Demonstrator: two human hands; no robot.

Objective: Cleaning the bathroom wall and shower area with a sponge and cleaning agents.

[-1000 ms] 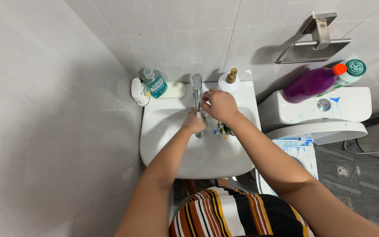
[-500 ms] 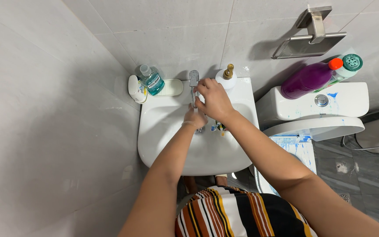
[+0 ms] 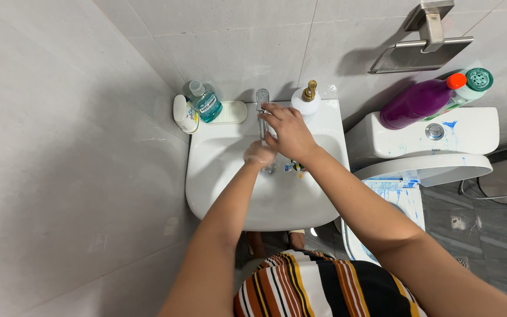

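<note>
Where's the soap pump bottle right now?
In the head view, the white pump bottle with the gold top stands on the back rim of the sink, just right of the tap, right behind the right hand.

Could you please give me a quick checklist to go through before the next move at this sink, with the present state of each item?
1. Right hand on the tap: ok, fingers rest against its top.
2. Left hand under the spout: ok, it sits in the sink right below it.
3. Water running: cannot tell, no clear stream shows.
4. Soap pump bottle within reach: ok, upright beside the right hand.
5. Mouthwash bottle clear of the hands: ok, at the sink's back left corner.
6. Small colourful items in the basin: cannot tell what they are, partly hidden by the right wrist.
</note>
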